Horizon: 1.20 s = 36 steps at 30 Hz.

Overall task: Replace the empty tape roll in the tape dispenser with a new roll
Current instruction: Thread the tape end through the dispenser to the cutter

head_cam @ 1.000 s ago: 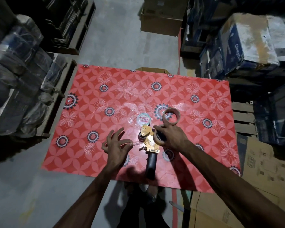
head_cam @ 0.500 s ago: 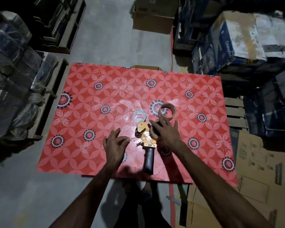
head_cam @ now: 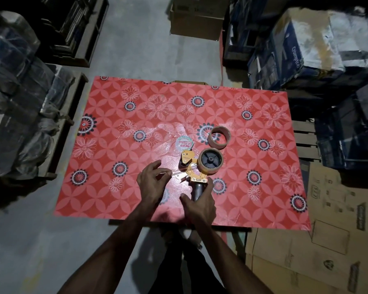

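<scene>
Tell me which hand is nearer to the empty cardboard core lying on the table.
Right. The right hand grips the dispenser handle, below the empty cardboard core. The left hand pinches the tape end, farther off to the core's lower left.

Dim overhead light, dark bowed edges (wide-angle), soft grainy detail.

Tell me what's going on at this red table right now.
A person is reloading a tape dispenser lying on the red table. The right hand grips its black handle, while the left hand pinches the clear tape end at the front. A new roll sits on the hub; the empty cardboard core lies just beyond.
</scene>
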Tool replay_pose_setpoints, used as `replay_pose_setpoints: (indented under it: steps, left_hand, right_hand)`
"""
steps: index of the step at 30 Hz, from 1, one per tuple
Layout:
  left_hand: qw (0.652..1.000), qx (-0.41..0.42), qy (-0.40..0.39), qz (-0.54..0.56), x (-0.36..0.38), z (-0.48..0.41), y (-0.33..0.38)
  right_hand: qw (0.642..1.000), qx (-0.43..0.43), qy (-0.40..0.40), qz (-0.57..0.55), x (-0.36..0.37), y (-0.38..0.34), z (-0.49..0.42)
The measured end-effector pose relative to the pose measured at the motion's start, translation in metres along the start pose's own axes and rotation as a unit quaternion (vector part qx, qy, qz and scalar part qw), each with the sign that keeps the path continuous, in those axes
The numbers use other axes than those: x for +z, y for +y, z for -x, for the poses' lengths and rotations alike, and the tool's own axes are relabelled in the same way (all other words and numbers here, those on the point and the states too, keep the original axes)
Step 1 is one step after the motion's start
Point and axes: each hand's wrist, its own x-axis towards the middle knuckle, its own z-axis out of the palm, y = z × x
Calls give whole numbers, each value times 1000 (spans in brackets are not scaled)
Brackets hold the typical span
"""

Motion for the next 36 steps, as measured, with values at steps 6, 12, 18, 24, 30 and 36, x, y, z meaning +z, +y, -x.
replay_pose_setpoints:
  steps: [6, 12, 18, 24, 30, 36]
  left_hand:
    - [999, 4, -32, -35, -3, 3, 4]
    - [997, 23, -52, -42, -6, 6, 19]
    - [985, 23, -167, 35, -25, 12, 50]
    - [957, 3, -280, 77, -48, 17, 88]
    - [966, 53, -249, 44, -61, 26, 103]
    - [962, 32, -271, 12, -65, 35, 114]
  right_hand:
    - [999, -6, 1, -45, 8, 5, -11]
    - [998, -61, 29, 5, -11, 20, -17]
    - [997, -49, -11, 56, -49, 19, -29]
    - [990, -89, -107, -23, -90, 18, -30]
    - [982, -94, -154, -64, -102, 27, -26]
    - [976, -83, -186, -71, -109, 27, -23]
